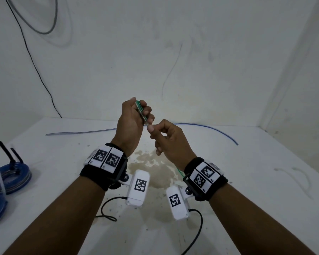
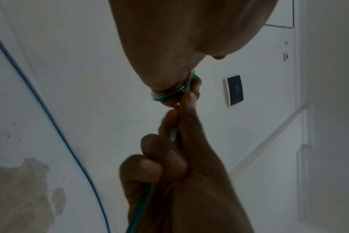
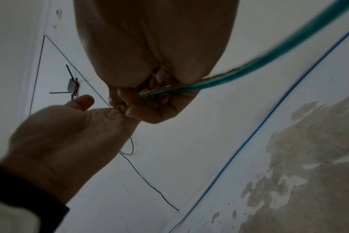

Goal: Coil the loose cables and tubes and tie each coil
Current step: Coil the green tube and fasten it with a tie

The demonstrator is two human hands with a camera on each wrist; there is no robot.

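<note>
Both hands are raised above the white table (image 1: 265,181). My left hand (image 1: 131,122) grips a small bundle of green tube (image 1: 141,112) turns between thumb and curled fingers. In the left wrist view the green tube turns (image 2: 169,93) show at the fingertips. My right hand (image 1: 166,138) is curled round the same green tube just below; its free length (image 1: 179,171) runs down past the right wrist. In the right wrist view the green tube (image 3: 249,67) leaves the closed right hand (image 3: 149,100), with the left hand (image 3: 60,134) beside it.
A loose blue tube (image 1: 201,125) lies across the back of the table. Tied blue coils (image 1: 11,177) with black ties sit at the left edge. A brown stain (image 1: 151,172) marks the table below the hands. White walls close the back and right.
</note>
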